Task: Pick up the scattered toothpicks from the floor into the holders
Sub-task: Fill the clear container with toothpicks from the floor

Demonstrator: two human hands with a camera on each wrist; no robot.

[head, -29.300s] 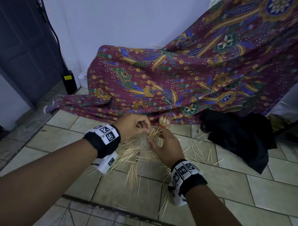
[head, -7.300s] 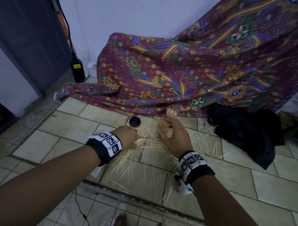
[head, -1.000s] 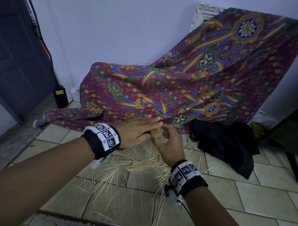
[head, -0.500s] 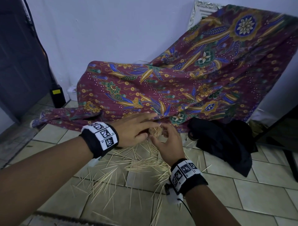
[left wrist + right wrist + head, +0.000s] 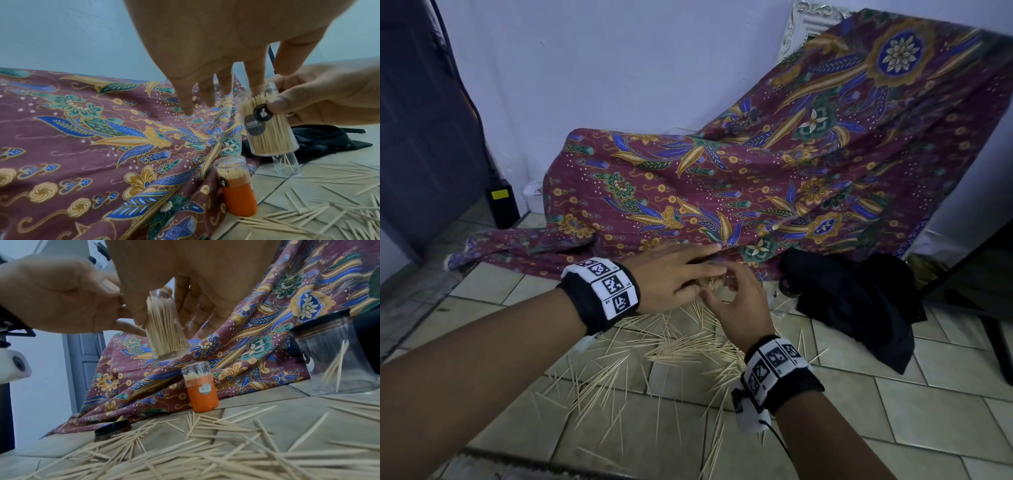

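The right hand [image 5: 739, 306] gripped a clear holder [image 5: 267, 123] packed with toothpicks, thumb on its labelled side and fingers curled round the far side, holding it raised above the floor and slightly tilted. The left hand [image 5: 671, 274] lay flat, fingers straight, over the holder's open top; one fingertip [image 5: 257, 84] reached the rim, and no toothpick was seen pinched in this hand. Directly below the raised holder stood an orange holder [image 5: 202, 387], upright on the tiled floor [image 5: 928, 411] against the hem of a patterned cloth [image 5: 722, 192], its clear upper part showing toothpick tips. A second clear holder [image 5: 337, 356], upright on the floor to the right, contained only a few leaning toothpicks. Scattered toothpicks [image 5: 654, 349] covered the tiles beneath and near both wrists. A black lid [image 5: 113, 428] lay on the floor at the cloth's edge, among the toothpicks. A black garment [image 5: 859, 301] lay beyond the right hand.
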